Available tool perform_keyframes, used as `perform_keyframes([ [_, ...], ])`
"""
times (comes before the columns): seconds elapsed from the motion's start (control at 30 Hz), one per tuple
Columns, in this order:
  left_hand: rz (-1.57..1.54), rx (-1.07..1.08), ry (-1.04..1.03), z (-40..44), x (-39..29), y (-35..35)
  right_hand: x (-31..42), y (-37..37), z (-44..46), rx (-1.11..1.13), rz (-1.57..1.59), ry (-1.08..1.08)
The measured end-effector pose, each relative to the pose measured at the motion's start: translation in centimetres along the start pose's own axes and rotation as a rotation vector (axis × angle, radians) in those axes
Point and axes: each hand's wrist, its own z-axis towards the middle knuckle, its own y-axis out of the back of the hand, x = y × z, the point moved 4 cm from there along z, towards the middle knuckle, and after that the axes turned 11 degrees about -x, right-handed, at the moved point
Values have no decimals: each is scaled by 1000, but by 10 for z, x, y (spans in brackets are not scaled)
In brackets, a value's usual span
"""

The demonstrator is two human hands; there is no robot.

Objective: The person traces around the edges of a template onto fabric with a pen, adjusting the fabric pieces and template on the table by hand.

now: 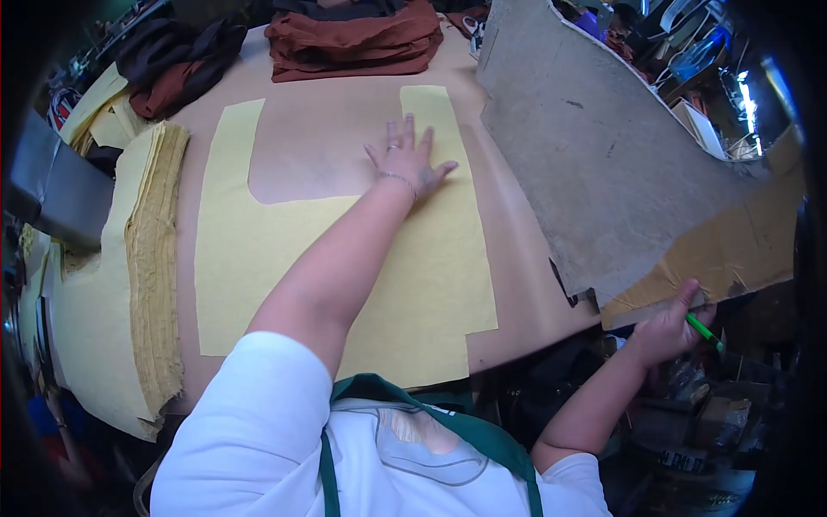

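Note:
A yellow fabric piece (345, 276) with a wide notch at its far side lies flat on the tan tabletop (525, 284). My left hand (408, 162) rests near the notch's right side, palm down and fingers spread, its thumb on the fabric. Off to the right, my right hand (670, 332) grips the lower edge of a big cardboard sheet (594, 146), with the thumb on top. This sheet is grey over most of its face and brown at the near end; it is tilted over the table's right side. A green pen (705, 332) sticks out from the same hand.
On the left stands a thick stack of yellow fabric layers (142, 284), beside a grey metal block (60, 185). Folded rust-brown cloth (357, 43) and a dark bundle (181, 60) lie at the far edge. Another person's arm (60, 422) shows at lower left.

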Motion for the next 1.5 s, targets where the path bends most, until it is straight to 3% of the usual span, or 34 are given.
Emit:
perform_keyframes([
  [0.1, -47, 33, -137, -58, -9, 29, -1, 4, 10, 9, -19, 17],
  [0.27, -1, 232, -260, -148, 1, 9, 5, 15, 35, -33, -161, 61],
  [0.37, -64, 186, -268, -140, -3, 6, 5, 24, 58, -106, -188, 46],
  [0.4, -67, 196, -272, -138, -4, 6, -2, 35, 73, -40, -226, 138],
  [0.53, -265, -68, -238, -140, 18, 12, 20, 32, 73, -65, -262, 31],
  [0.6, -424, -236, -192, -135, 60, 17, 24, 30, 74, -67, -120, -237],
  [0.63, -656, -495, -94, -133, 92, 25, 25, 31, 70, -77, -51, -368],
  [0.7, -1102, -508, 279, -118, 157, 41, -6, 54, 96, 88, 37, -357],
  [0.77, -1221, -363, 338, -117, 184, 98, -12, 45, 89, 225, 193, -533],
  [0.87, -1627, -43, 382, -115, 197, 136, -61, 29, 57, 628, 642, -1210],
  [0.93, -1666, -114, 252, -127, 205, 143, -62, 18, 12, 428, 92, -737],
  [0.97, -1684, -142, 186, -134, 207, 145, -60, 7, -12, 507, 142, -711],
  [1.03, -1488, -219, 339, -161, 218, 139, -61, -4, -53, 573, 115, -728],
  [1.07, -1518, -230, 361, -174, 221, 133, -67, -5, -68, 563, 39, -772],
  [1.13, -1545, -268, 403, -193, 233, 122, -82, -18, -99, 774, 70, -813],
  [1.27, -1493, -306, 545, -208, 269, 113, -82, -50, -159, 868, -17, -852],
  [1.33, -1414, -315, 633, -205, 281, 108, -102, -66, -180, 958, -50, -757],
  [1.4, -1295, -347, 707, -198, 293, 96, -121, -78, -195, 1027, -318, -459],
  [1.5, -1060, -252, 677, -189, 304, 75, -108, -88, -203, 1066, -613, -264],
])
